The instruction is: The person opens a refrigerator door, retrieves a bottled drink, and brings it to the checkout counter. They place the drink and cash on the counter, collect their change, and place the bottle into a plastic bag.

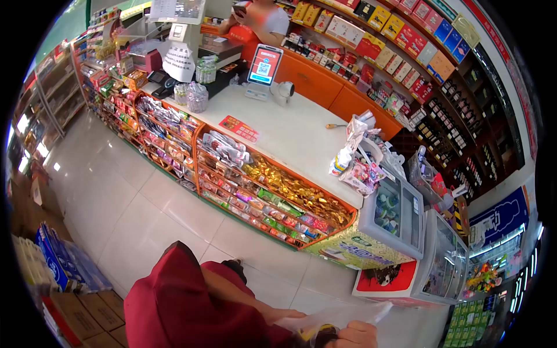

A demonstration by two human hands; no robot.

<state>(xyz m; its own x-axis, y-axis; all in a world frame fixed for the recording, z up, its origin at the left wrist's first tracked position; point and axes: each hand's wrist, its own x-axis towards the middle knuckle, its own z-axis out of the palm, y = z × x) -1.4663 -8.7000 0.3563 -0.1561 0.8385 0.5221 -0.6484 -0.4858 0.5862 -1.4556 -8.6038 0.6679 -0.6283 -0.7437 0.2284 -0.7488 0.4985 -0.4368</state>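
Observation:
A clear, whitish plastic bag (371,315) stretches between my two hands at the bottom of the head view. My left hand (281,316), reaching out from a dark red sleeve, has its fingers closed at the bag's left side. On the right, my right hand (355,335) is curled in a fist around the bag's edge. Something dark with yellow (325,335) shows beside the right hand; I cannot make out what it is. The bag's lower part is cut off by the frame.
A white-topped counter (301,136) with snack racks (272,197) stands ahead. On it are a payment screen (266,65) and a tub of goods (360,162). Freezers (400,203) stand right, cardboard boxes (87,313) lower left. A person (255,32) is behind the counter.

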